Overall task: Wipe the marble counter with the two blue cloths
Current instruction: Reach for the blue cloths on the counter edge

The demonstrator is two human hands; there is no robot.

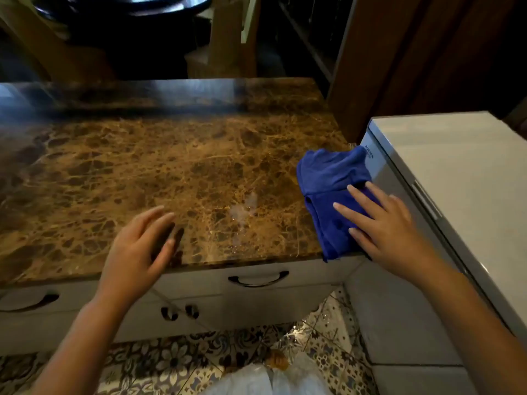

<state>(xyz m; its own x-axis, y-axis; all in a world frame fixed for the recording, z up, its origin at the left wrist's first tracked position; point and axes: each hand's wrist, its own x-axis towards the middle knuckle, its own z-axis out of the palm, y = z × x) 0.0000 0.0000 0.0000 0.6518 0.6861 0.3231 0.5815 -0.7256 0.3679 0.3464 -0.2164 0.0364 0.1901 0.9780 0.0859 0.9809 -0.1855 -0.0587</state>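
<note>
Right hand (390,223) lies flat, fingers spread, on rumpled blue cloth (330,189) at the glossy veined-marble surface (171,166) corner — left hand (137,249) hovers, grip loose, empty.

White appliance (456,172), right, closed lid. White drawers (256,292) with dark curved handles (259,279). Patterned floor tiles (176,357). Clear plastic bag (273,377) on floor. Dark wooden panel (413,58) behind.

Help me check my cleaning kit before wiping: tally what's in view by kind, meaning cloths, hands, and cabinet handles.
Blue cloth (one bunched mass; separate cloths cannot be told apart): 1
Hands, left hand and right hand: 2
Dark cabinet handles, such as the curved drawer handle: 4
Total: 7
</note>
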